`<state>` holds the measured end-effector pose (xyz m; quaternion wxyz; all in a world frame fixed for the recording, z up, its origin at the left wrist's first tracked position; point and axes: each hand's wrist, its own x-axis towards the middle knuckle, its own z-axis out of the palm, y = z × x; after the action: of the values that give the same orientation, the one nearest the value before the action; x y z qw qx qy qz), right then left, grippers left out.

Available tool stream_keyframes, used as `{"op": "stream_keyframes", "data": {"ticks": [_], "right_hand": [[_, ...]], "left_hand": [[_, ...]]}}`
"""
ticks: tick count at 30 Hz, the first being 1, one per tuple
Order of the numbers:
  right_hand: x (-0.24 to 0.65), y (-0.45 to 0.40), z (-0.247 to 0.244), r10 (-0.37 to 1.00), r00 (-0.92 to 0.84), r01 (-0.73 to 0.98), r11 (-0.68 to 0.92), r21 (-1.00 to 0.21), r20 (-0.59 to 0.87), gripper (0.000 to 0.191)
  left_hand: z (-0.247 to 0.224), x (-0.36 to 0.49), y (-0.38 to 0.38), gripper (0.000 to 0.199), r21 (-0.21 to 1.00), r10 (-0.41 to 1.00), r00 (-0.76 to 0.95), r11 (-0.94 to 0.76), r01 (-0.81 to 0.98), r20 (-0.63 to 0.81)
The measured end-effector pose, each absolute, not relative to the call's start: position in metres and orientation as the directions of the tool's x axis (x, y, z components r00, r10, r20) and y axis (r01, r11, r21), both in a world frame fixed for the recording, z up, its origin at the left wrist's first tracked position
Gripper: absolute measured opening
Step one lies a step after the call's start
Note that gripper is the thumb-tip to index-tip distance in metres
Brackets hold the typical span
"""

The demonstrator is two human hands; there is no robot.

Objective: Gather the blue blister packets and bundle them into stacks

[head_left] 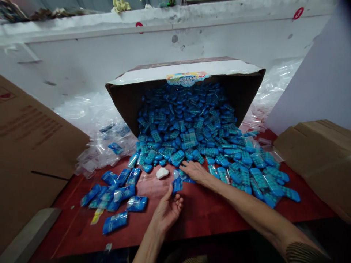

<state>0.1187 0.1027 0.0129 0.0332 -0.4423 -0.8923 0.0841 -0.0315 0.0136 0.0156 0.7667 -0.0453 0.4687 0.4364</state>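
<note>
A tipped cardboard box [241,91] spills a heap of small blue plastic cases [189,124] onto a red table [208,215]. My left hand [168,210] lies palm up near the front edge and pinches a clear bag with a blue case [177,182] between thumb and fingers. My right hand [195,170] reaches flat onto the edge of the heap, fingers on loose blue cases. To the left lies a group of bagged blue cases [117,197].
Piles of clear plastic bags [95,124] lie left and right of the box. Brown cartons stand at the left [30,146] and right [320,153]. A small white lump [162,172] sits near my hands. A white wall [82,58] runs behind.
</note>
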Motion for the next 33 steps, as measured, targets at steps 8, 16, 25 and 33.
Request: {"op": "stream_keyframes", "data": {"ticks": [8, 16, 25, 33], "right_hand": [[0.120, 0.108, 0.012, 0.856, -0.518, 0.850, 0.515, -0.109, 0.002, 0.024], [0.124, 0.107, 0.014, 0.885, -0.465, 0.871, 0.453, -0.193, -0.022, 0.013], [0.148, 0.085, 0.044, 0.809, -0.587, 0.650, 0.447, -0.614, -0.033, 0.031], [0.147, 0.054, 0.061, 0.842, -0.539, 0.583, 0.377, -0.719, 0.005, 0.035]], "left_hand": [[0.019, -0.030, 0.014, 0.023, 0.327, 0.673, 0.228, 0.592, -0.736, -0.704], [0.012, -0.032, 0.013, 0.022, 0.319, 0.646, 0.162, 0.560, -0.765, -0.746], [0.011, -0.030, 0.015, 0.024, 0.283, 0.657, 0.170, 0.525, -0.803, -0.734], [0.002, -0.024, 0.017, 0.023, 0.277, 0.654, 0.193, 0.543, -0.793, -0.731]]}}
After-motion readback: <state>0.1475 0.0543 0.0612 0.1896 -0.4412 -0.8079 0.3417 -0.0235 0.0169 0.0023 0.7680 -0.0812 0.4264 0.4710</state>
